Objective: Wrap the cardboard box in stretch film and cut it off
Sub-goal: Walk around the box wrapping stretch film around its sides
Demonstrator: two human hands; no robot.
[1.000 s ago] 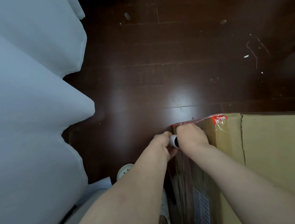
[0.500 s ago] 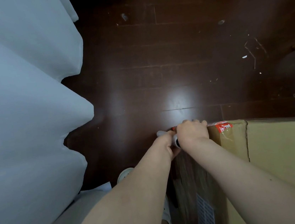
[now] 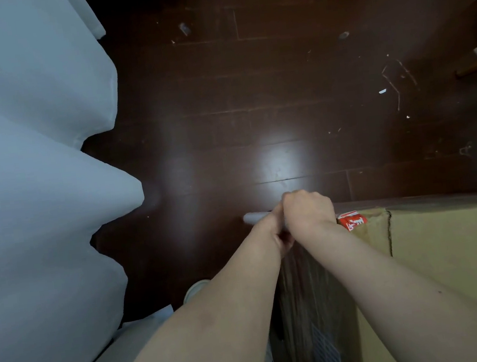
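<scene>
Both hands meet at the near top corner of the cardboard box [image 3: 451, 260], and the grip is on the stretch film roll [image 3: 255, 218]. The right hand [image 3: 308, 209] is clenched over the roll, knuckles up, fingers curled down around it, sitting right on the box's corner edge. The left hand [image 3: 278, 233] is tucked just beside and slightly under it, fingers wrapped around the same roll, wrist bent inward; how tightly its fingers close is mostly hidden by the right hand. A pale, blurred end of the roll pokes out past the left hand, away from the box. Both forearms reach forward, bare, converging toward the grip.

Just beyond the right hand, a strip of red tape [image 3: 352, 221] with white marks sits on the box's top edge. Below the grip, the box's side face looks dark and glossy, with film stretched over it. Farther from the grip, on the left hand's side, a pale curtain [image 3: 35, 175] hangs in folds over the dark wooden floor [image 3: 250, 89], which has scuffs and small bits of debris on it.
</scene>
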